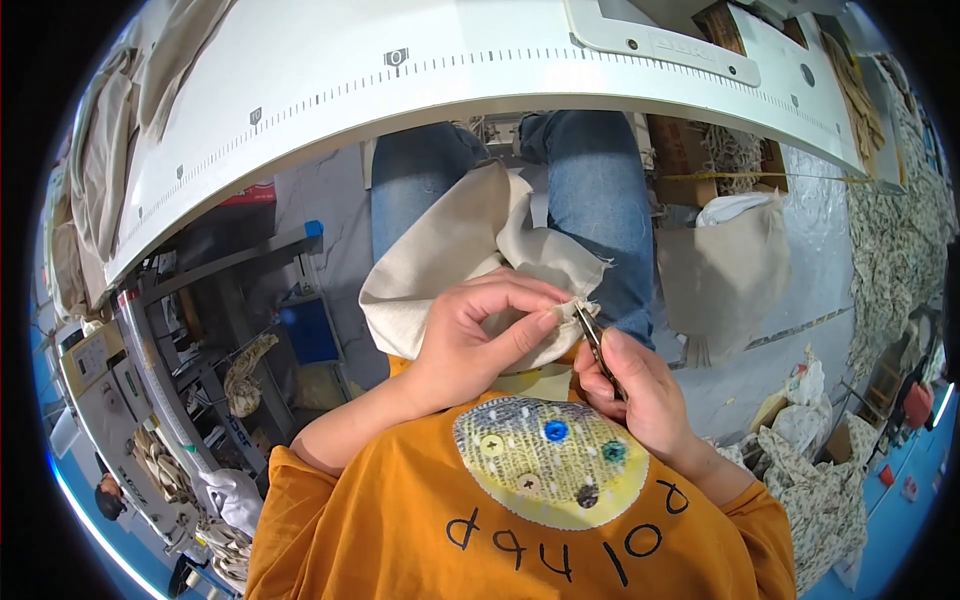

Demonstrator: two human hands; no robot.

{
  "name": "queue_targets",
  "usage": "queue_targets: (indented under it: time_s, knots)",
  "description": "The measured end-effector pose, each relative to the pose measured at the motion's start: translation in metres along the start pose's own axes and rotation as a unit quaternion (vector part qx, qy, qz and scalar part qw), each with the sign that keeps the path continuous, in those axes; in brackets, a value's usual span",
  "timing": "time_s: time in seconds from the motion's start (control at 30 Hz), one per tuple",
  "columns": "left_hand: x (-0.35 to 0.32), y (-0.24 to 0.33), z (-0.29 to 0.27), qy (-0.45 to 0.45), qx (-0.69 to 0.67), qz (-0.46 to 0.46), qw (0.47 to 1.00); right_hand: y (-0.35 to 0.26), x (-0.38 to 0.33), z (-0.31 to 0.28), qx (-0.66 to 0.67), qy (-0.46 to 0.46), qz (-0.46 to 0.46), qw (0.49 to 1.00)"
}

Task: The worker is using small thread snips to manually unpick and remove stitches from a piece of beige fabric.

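Observation:
Over my lap lies a piece of beige cloth (440, 240), with a frayed edge and folds hanging between my knees. My left hand (480, 325) pinches that cloth's edge between thumb and forefinger, close to my belly. In my right hand (640, 385) is a slim dark metal pair of thread snips (594, 345). Their tips meet the cloth's edge right beside my left fingertips. Whether the blades are closed on a thread is too small to tell.
A white sewing table (330, 105) with a ruler scale spans the far side above my knees. Grey-beige cloth (725, 275) hangs at the right, near a cardboard box (690, 160) of scraps. Patterned fabric (800, 500) is heaped at lower right. A metal frame (220, 265) stands left.

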State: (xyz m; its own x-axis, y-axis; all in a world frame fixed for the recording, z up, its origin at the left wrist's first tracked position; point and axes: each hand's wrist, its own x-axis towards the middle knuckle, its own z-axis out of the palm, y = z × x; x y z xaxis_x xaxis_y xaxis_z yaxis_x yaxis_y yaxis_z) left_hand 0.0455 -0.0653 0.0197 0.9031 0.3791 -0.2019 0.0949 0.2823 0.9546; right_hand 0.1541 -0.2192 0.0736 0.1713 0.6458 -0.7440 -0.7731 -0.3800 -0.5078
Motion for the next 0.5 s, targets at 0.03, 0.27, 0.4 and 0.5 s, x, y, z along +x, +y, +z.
queue_targets:
  time_s: [0.03, 0.27, 0.4, 0.5]
  knots:
    - [0.000, 0.000, 0.000, 0.000, 0.000, 0.000, 1.000, 0.000, 0.000, 0.000, 0.000, 0.000, 0.000, 1.000]
    - [0.000, -0.001, 0.001, -0.016, 0.027, 0.017, 0.999, 0.001, 0.005, -0.001, 0.028, -0.010, -0.022, 0.999]
    - [0.001, -0.001, 0.000, -0.024, 0.031, 0.026, 0.999, 0.005, 0.002, -0.009, 0.070, -0.034, -0.096, 0.992]
    - [0.000, 0.000, 0.001, -0.015, 0.018, 0.019, 1.000, -0.001, -0.001, -0.006, 0.031, 0.061, -0.228, 0.971]
